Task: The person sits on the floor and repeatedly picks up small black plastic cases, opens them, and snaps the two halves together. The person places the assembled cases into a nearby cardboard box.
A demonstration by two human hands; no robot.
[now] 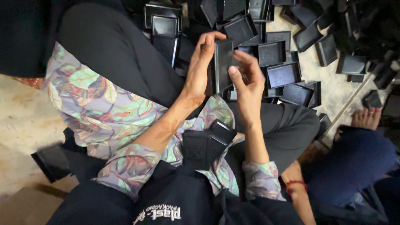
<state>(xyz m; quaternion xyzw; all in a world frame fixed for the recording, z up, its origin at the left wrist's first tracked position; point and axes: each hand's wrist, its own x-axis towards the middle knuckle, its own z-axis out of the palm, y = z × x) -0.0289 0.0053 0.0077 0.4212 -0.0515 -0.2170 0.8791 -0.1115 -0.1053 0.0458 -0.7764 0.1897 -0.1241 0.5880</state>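
Person sits cross-legged on the floor (25,121). Both hands hold one black plastic tray (223,62) upright, edge-on, above the lap. Left hand (200,68) wraps its left side, fingers curled over the top edge. Right hand (246,81) pinches the right side, thumb on the front face. Pile of loose black trays (283,75) lies on the floor just beyond the hands. Stack of black trays (206,143) rests in the lap below the wrists.
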